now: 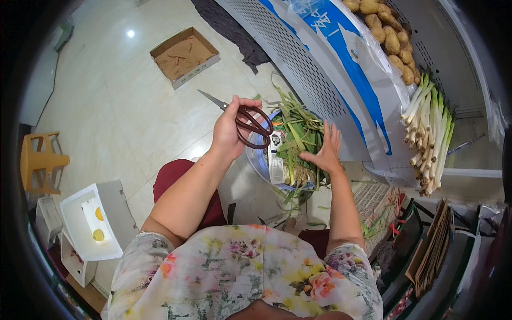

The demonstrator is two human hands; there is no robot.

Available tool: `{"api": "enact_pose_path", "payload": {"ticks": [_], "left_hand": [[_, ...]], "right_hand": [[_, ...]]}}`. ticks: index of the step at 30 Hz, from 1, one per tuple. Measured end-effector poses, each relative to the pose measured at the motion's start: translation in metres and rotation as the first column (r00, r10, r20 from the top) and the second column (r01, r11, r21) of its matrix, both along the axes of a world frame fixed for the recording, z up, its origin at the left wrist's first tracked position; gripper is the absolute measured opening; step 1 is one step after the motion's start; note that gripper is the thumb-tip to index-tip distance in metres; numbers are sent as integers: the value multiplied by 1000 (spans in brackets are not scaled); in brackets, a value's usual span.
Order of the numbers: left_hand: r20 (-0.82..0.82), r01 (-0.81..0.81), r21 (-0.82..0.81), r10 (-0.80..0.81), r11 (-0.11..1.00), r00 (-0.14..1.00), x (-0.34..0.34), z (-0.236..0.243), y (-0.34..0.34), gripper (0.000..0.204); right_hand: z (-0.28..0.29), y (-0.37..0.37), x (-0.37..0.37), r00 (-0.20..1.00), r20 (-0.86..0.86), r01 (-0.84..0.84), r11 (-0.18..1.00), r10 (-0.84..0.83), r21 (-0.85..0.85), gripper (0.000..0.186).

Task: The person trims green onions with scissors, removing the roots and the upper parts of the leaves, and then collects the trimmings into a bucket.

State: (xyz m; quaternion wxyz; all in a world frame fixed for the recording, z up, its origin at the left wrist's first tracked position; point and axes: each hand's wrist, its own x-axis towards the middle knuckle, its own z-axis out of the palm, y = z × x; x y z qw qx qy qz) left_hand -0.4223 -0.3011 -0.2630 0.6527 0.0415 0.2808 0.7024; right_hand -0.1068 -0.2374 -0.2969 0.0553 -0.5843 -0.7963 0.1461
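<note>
A pair of scissors (257, 128) with dark brown loop handles and pointed metal blades is in my left hand (228, 129), its fingers closed round the handles. The blades point up and to the left, away from the basin. My right hand (326, 148) has its fingers spread, resting at the right side of a heap of green leaves and stalks (295, 128). Thin pale roots show among the heap. The greens fill and overhang a bluish-white basin (257, 166), where a printed carton (276, 160) also lies at the left side.
Potatoes (392, 42) and a bundle of leeks or large scallions (429, 133) lie on the shelf at right. A shallow cardboard box (184, 56) sits on the floor ahead. At left are a yellow stool (42, 162) and a white foam box (85, 221).
</note>
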Motion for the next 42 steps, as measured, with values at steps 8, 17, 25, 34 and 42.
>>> {"api": "enact_pose_path", "payload": {"ticks": [8,17,25,34,42], "left_hand": [[-6,-6,38,6,999,1000,0,-3,3,44],[-23,10,-19,-10,1000,1000,3,4,-1,44],[-17,3,-30,-3,1000,1000,-2,5,2,43],[-101,14,-10,-15,1000,995,3,-18,11,40],[-159,-106,76,117,991,980,20,-28,34,52]], "right_hand": [[-56,64,-80,1000,19,2,984,1,-179,97],[-61,38,-80,995,62,-60,972,76,-229,71],[-54,16,-83,778,374,-471,863,505,-183,44],[-69,29,-77,912,124,-382,920,390,-86,53],[-23,32,-40,969,120,-218,976,216,0,63]]}}
